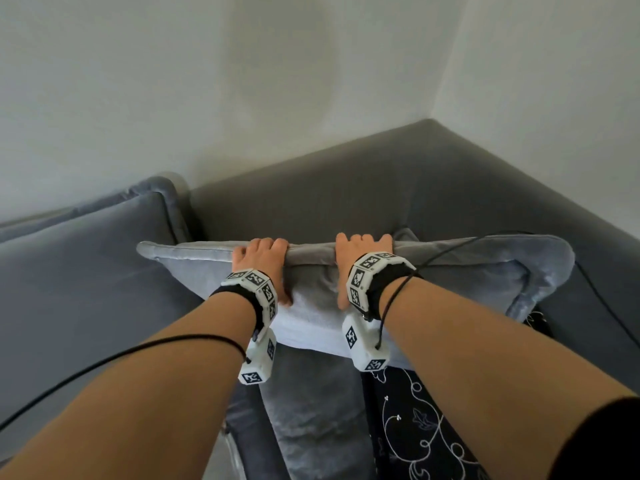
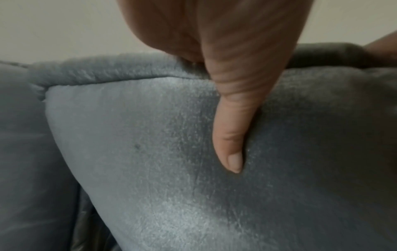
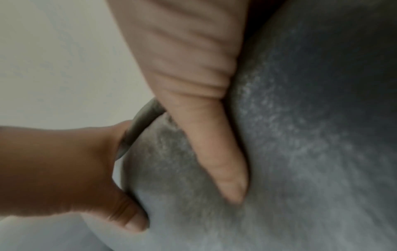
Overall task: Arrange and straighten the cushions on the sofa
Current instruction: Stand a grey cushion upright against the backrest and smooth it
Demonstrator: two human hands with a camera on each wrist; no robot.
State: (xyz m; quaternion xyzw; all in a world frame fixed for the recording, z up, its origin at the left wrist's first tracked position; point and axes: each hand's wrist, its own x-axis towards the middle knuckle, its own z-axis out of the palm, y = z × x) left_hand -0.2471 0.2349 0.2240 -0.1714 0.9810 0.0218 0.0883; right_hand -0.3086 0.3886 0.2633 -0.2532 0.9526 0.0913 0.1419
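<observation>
Left of the left-hand grip, a large blue-grey velvet back cushion [image 1: 86, 258] leans on the dark grey fabric sofa [image 1: 346, 188]. Left hand [image 1: 264, 268]: grip closed over the top seam of the pale grey-blue velvet square cushion [image 1: 311, 327], fingers behind, thumb [image 2: 233, 135] flat on the front face. Right hand [image 1: 360, 261]: same hold, just beside the left. Cushion stands tilted near the sofa corner, over a dark patterned fabric [image 1: 415, 417] below the right grip. Judgement: both grips sit close together mid-edge; spread them towards the corners, keep thumbs pressing, then seat it upright against the backrest.
</observation>
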